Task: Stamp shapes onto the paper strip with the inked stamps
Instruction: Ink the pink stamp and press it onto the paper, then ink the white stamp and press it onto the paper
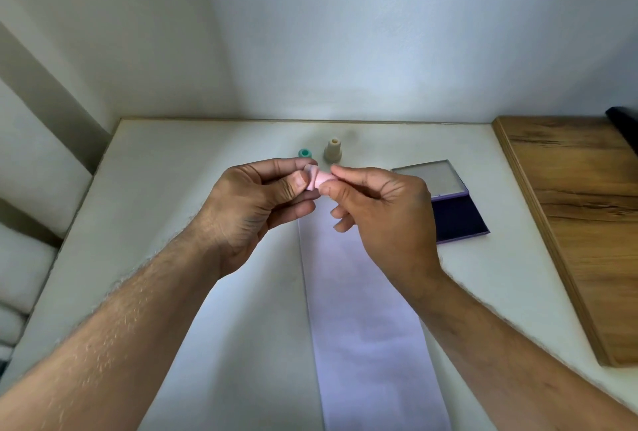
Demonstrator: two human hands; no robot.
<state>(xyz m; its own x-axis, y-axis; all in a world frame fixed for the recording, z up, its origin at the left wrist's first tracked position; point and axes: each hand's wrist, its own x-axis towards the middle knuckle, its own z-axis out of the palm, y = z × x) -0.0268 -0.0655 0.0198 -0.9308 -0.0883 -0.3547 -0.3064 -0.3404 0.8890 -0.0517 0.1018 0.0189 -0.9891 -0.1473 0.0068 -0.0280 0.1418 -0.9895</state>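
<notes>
A small pink stamp (319, 179) is held in the air between both hands, above the far end of the paper strip. My left hand (255, 203) pinches its left end with thumb and fingers. My right hand (383, 203) pinches its right end with thumb and forefinger. The white paper strip (366, 327) runs from under the hands toward me on the white table (179, 168). A green stamp (304, 153) and a beige stamp (333, 149) stand behind the hands. An open purple ink pad (459, 215) lies to the right, partly hidden by my right hand.
A wooden board (580, 223) lies along the table's right side, with a dark object (625, 127) at its far corner. White walls close the back. White cushions (24, 258) sit beyond the table's left edge.
</notes>
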